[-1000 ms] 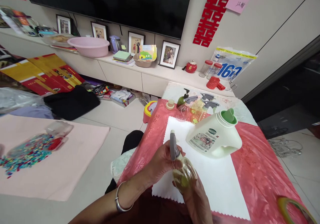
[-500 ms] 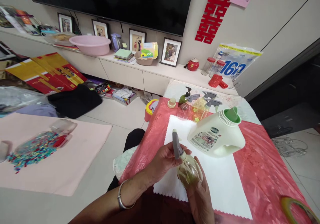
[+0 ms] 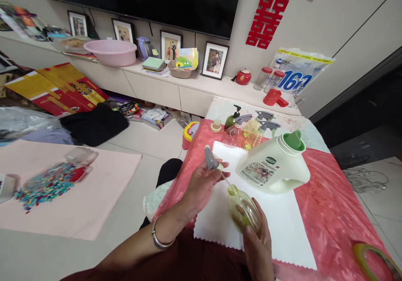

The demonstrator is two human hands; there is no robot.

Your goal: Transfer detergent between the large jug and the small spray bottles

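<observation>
My left hand [image 3: 201, 186] grips a grey spray nozzle [image 3: 211, 161], lifted off its bottle with the thin dip tube still reaching down toward the neck. My right hand [image 3: 257, 243] holds the small clear round spray bottle [image 3: 243, 209], which has a little yellow-green liquid in it. Both are over a white cloth [image 3: 276, 226] on a table with a red plastic cover [image 3: 333, 214]. A white detergent jug [image 3: 273, 166] with an open green spout stands just beyond the hands, tilted on the cloth.
Several small spray and pump bottles [image 3: 248, 130] cluster at the table's far end. A roll of tape [image 3: 373, 260] lies at the near right corner. To the left, a pink mat [image 3: 72, 197] on the floor carries colourful beads. A cabinet with photo frames and a pink basin [image 3: 109, 52] lines the wall.
My left hand has pulled the grey nozzle up and left off the bottle, exposing the dip tube. My right hand with the bottle has shifted slightly right.
</observation>
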